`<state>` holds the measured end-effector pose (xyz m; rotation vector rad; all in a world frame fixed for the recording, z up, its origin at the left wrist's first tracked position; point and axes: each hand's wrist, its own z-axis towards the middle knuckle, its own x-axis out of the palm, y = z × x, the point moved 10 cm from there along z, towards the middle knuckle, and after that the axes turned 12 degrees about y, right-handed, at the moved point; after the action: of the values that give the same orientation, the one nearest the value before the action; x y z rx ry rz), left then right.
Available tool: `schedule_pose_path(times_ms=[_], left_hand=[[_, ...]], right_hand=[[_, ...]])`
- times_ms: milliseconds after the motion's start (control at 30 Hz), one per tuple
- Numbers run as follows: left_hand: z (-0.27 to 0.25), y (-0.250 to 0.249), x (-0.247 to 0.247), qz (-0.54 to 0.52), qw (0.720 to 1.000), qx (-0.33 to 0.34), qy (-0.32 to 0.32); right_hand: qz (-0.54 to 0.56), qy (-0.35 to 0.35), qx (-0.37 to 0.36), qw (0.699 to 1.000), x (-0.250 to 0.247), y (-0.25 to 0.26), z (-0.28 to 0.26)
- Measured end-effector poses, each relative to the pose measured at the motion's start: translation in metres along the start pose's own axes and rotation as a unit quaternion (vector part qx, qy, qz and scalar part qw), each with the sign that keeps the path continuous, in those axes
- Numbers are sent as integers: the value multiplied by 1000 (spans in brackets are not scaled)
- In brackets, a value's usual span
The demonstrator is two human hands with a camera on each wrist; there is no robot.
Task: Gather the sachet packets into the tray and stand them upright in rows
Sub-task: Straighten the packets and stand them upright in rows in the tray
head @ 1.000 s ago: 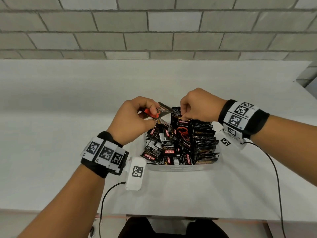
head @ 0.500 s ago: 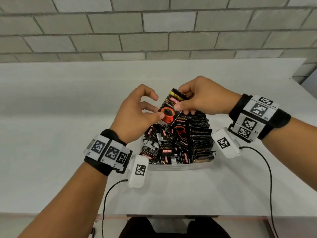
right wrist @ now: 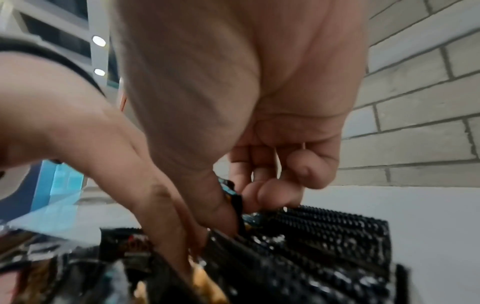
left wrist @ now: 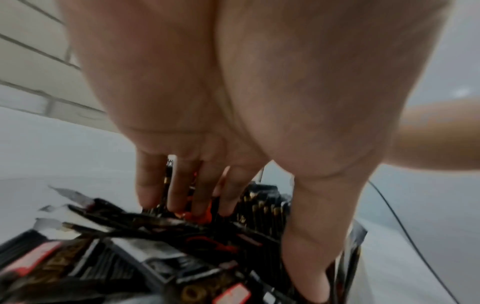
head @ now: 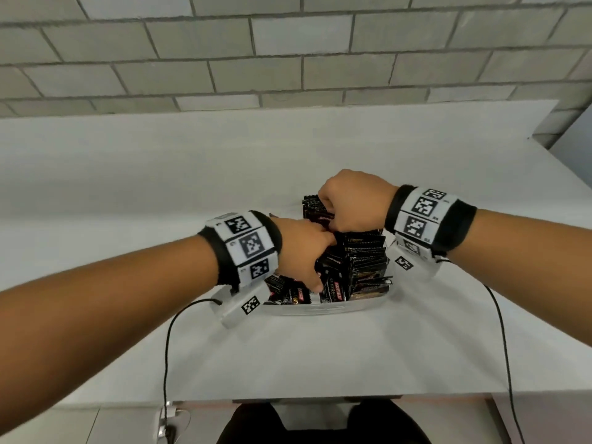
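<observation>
Roughly halfway, standing sachets (head: 368,254) fill the tray (head: 368,304)'s right side, loose ones (head: 294,291) remain left; the right hand (head: 349,200) pinches one, the straight-fingered left hand (head: 301,251) holds nothing.

I see a grey brick wall (head: 288,52) behind a white table (head: 160,174). Pale floor (head: 96,424) below its near edge. Two round ceiling lights (right wrist: 99,41) glow.

Sachet packets (head: 365,267) glossy black foil with serrated edges, tray (head: 320,310) clear smooth plastic, tabletop (head: 160,187) matt white, wall (head: 288,59) rough grey brick.
</observation>
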<state>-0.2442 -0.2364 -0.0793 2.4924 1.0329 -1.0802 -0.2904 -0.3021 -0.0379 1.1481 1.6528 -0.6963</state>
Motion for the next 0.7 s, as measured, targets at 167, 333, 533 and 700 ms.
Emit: schedule_pose_path(times_ms=[167, 333, 533, 700], left_hand=[[20, 11, 6, 34, 998, -36, 29], [27, 13, 22, 82, 993, -72, 39], [30, 12, 27, 92, 993, -63, 35], [34, 11, 30, 98, 991, -79, 44]], right_hand=[[28, -1, -20, 999, 0, 0, 6], [79, 1, -64, 995, -6, 2, -1], [50, -1, -72, 996, -6, 5, 0], [17, 2, -68, 998, -5, 11, 4]])
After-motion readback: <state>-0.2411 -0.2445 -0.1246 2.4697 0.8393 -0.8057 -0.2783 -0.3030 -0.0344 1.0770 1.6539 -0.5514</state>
